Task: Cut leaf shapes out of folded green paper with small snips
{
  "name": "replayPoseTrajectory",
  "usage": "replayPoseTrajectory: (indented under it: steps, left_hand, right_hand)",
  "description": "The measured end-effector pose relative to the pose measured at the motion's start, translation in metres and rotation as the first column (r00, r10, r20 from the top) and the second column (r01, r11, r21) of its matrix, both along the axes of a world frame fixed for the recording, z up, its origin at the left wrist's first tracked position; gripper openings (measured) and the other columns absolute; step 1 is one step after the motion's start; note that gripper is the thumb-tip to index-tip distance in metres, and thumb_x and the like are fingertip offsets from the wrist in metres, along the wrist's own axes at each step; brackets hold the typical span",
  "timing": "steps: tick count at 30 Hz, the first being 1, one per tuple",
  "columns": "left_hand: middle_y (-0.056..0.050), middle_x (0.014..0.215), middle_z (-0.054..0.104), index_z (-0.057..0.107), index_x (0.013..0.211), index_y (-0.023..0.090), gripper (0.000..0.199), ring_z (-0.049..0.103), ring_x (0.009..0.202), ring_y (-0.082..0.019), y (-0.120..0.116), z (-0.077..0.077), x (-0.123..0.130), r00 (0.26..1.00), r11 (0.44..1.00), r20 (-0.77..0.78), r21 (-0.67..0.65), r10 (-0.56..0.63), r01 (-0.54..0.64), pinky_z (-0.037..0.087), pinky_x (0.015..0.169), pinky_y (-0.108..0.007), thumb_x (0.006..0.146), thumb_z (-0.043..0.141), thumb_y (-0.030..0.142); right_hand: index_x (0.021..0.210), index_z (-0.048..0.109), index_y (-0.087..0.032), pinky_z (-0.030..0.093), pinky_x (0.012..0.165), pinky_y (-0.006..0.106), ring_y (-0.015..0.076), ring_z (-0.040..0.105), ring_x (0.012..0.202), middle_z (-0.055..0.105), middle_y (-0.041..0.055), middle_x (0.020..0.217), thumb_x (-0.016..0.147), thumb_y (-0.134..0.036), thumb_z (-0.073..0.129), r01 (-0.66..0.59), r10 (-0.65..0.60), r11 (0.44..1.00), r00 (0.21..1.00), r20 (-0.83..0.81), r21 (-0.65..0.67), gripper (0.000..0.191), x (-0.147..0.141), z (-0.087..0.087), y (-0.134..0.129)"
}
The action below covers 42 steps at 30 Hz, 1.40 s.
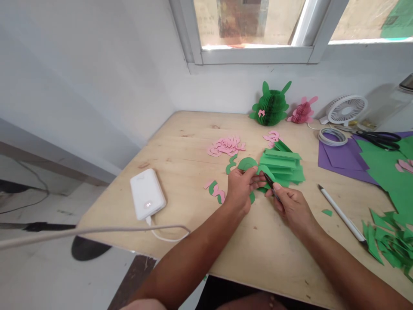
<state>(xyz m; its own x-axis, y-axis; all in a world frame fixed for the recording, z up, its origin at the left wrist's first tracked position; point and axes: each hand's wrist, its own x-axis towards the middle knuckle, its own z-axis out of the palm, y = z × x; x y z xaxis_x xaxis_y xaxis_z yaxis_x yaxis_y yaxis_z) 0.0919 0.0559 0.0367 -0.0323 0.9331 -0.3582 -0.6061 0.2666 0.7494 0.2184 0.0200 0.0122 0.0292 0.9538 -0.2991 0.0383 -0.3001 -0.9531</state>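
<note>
Green paper arc (pixel 266 173) pinched between 2 hands, pretty tight work
Left hand (pixel 240 189) clamps it from the left; right hand (pixel 292 211) grips a small black cutting tool (pixel 269 181), tip at the paper, stacked green strips (pixel 280 165) just beyond.

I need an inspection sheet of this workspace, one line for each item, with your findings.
Surface: pale plywood table with knots and small marks.
Job's things: left hand holds a curved green paper piece; right hand holds a small black cutter, beside folded green paper.
Clutter: pink paper cutouts, green offcuts, black scissors, tape roll, purple paper, white pen.
Grips: both closed on those things.
Cables: white cable from a white power bank.
Surroundings: window, white wall, green honeycomb paper figure, small white fan.
</note>
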Motion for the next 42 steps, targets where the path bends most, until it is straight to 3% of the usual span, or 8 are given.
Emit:
replayPoseTrajectory:
  steps: [42]
  left_hand:
    - [-0.006,0.059,0.065,0.059,0.067,0.013,0.012,0.067,0.06,-0.018,-0.0027,0.0018,-0.0007,0.999,0.999,-0.018,0.017,-0.034,0.035,0.052,0.055,-0.026,0.066,0.068,0.021]
  right_hand:
    - [0.065,0.063,-0.015,0.012,0.036,0.021,0.0057,0.02,0.036,0.031,-0.0079,0.039,0.072,-0.068,0.06,0.015,-0.015,1.0,0.999,0.042,0.008,0.053,0.0001,0.0014,0.0005]
